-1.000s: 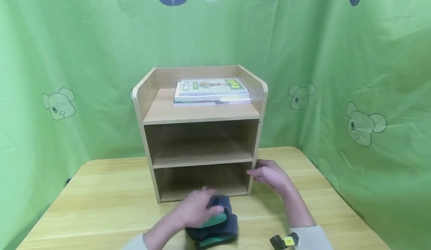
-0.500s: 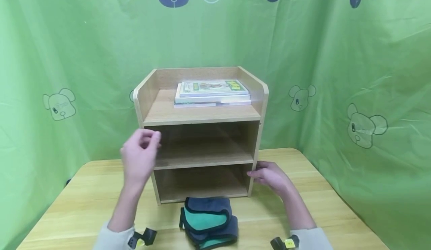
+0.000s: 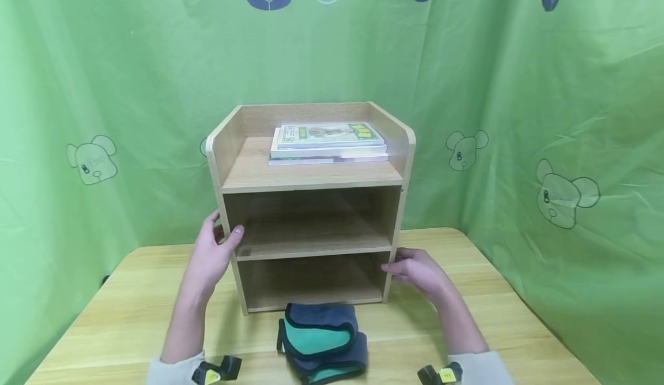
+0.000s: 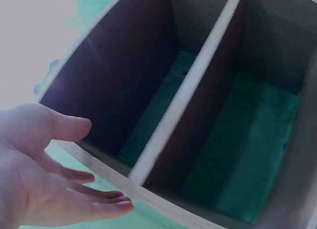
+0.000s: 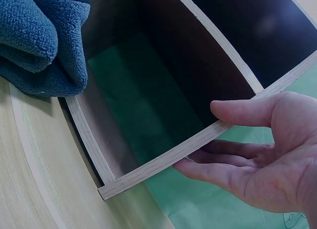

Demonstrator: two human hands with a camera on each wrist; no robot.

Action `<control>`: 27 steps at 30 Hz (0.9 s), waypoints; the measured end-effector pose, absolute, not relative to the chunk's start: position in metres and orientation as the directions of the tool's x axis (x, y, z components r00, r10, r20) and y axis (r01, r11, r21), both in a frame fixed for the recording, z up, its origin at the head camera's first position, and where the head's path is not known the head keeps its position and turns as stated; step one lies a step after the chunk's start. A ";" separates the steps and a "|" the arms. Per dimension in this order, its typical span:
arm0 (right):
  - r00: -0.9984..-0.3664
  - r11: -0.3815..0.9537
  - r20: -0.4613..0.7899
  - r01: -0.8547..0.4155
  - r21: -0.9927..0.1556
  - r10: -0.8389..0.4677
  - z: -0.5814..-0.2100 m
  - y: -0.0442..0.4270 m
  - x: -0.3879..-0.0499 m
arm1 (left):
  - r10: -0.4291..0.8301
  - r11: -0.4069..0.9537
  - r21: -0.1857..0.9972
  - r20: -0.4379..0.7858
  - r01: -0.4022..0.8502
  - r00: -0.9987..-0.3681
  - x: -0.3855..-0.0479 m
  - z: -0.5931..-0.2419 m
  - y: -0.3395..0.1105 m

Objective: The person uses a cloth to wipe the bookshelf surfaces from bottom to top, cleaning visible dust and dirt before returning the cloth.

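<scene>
A light wooden shelf unit stands upright on the table, with two open compartments beneath its top tray. My left hand holds its left side panel, thumb on the inner side at the front edge and fingers on the outside. Low on the other side panel, my right hand grips the edge, thumb inside the lower compartment. In the right wrist view, the right fingers lie along the panel's outer face. A folded blue-and-green cloth item with black edging lies in front of the unit; its kind is unclear.
Several books lie stacked flat in the top tray. The pale wooden table extends to both sides of the unit. Green printed curtains enclose the back and sides.
My left hand has left the folded cloth item, risen to the left and come around the left side panel. My right hand keeps its hold on the right panel.
</scene>
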State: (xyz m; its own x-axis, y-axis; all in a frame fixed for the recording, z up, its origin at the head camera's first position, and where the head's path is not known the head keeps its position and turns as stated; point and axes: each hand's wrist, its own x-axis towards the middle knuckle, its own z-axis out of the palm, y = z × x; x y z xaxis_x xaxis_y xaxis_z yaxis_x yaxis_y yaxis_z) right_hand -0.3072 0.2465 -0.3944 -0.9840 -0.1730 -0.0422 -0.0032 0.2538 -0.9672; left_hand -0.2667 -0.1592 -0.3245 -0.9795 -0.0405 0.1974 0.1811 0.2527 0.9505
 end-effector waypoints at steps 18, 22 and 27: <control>-0.982 0.263 -0.037 -0.014 -0.965 -0.185 -0.395 0.247 -0.307 | 0.059 0.292 0.948 0.116 0.129 -0.991 -0.284 -0.356 -0.162; -0.983 0.257 -0.034 -0.014 -0.966 -0.183 -0.395 0.247 -0.307 | 0.052 0.346 0.932 0.100 0.111 -0.994 -0.284 -0.357 -0.164; -0.983 0.250 -0.038 -0.008 -0.968 -0.178 -0.395 0.248 -0.307 | 0.032 0.416 0.902 0.109 0.113 -0.993 -0.283 -0.357 -0.166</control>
State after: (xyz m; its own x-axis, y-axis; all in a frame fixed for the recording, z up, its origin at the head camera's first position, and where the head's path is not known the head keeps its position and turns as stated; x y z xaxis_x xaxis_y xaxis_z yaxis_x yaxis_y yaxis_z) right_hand -0.3073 0.2478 -0.3949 -0.9834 -0.1776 -0.0377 -0.0081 0.2502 -0.9682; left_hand -0.2827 -0.1659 -0.3573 -0.9935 0.0325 0.1093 0.1129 0.4165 0.9021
